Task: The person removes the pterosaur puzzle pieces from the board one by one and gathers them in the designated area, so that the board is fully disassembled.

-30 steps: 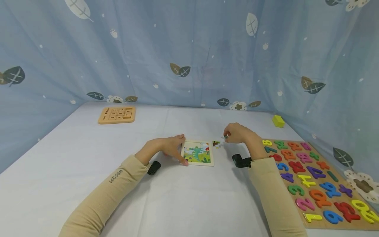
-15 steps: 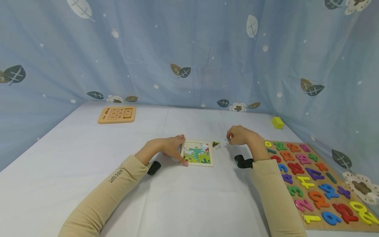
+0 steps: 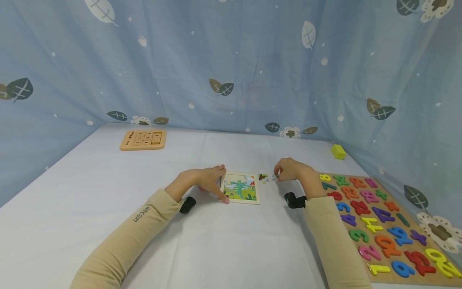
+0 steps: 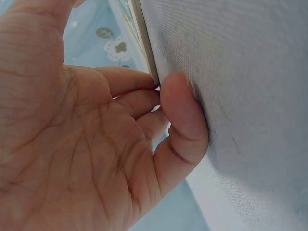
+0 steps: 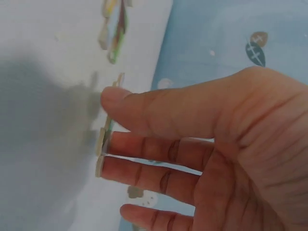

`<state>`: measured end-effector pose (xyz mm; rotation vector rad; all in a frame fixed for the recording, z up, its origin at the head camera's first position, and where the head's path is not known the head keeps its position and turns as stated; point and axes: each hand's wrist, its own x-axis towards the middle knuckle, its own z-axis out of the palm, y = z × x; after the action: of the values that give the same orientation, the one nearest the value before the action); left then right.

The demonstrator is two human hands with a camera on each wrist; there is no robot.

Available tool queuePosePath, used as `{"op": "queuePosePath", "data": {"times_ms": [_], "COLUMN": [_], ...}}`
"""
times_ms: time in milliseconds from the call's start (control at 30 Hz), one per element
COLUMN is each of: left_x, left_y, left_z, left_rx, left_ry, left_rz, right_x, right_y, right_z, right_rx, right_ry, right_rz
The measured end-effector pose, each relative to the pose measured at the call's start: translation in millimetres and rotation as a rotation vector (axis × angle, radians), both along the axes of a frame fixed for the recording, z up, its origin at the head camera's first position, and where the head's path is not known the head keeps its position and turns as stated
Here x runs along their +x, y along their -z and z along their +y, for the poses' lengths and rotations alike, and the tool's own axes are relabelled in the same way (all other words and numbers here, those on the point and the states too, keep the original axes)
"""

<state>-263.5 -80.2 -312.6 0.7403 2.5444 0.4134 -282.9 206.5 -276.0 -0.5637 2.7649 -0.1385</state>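
A square jigsaw puzzle (image 3: 240, 188) in a pale wooden frame, with a green dinosaur picture, lies flat on the white table. My left hand (image 3: 210, 181) spans the frame's left side, thumb at the near corner and fingers at the far one; the left wrist view has fingertips against the frame's edge (image 4: 146, 43) and the little finger curled on the cloth. Right of the frame, my right hand (image 3: 290, 169) pinches a small jigsaw piece (image 5: 100, 142) between thumb and fingers, close over the table. Another loose jigsaw piece (image 3: 263, 178) lies between frame and hand.
A wooden board of coloured numbers (image 3: 382, 228) covers the right side of the table. A yellow block (image 3: 338, 151) sits at the back right, and a wooden number-slide puzzle (image 3: 143, 140) at the back left. Behind hangs a blue leaf-patterned curtain (image 3: 249, 60).
My right hand, still pinching the jigsaw piece, has shifted slightly right and then back left, and come a little nearer to me. The left hand and the framed puzzle have stayed put.
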Motion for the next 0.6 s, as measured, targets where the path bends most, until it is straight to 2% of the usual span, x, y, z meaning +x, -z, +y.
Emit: {"op": "queuePosePath", "data": {"times_ms": [200, 433, 600], "left_x": [-2.7, -2.7, -0.5], "left_y": [1.0, -1.7, -2.3], "left_z": [0.4, 0.4, 2.0], "left_rx": [-0.005, -0.015, -0.020], "left_ry": [0.005, 0.018, 0.022], "left_rz": [0.007, 0.020, 0.015], "right_x": [-3.6, -2.9, 3.8], "right_y": [8.4, 18.9, 26.2], "right_z": [-3, -1, 6], "right_rx": [-0.007, -0.010, -0.065], "right_ry": [0.032, 0.072, 0.040], "right_rz": [0.015, 0.071, 0.113]}}
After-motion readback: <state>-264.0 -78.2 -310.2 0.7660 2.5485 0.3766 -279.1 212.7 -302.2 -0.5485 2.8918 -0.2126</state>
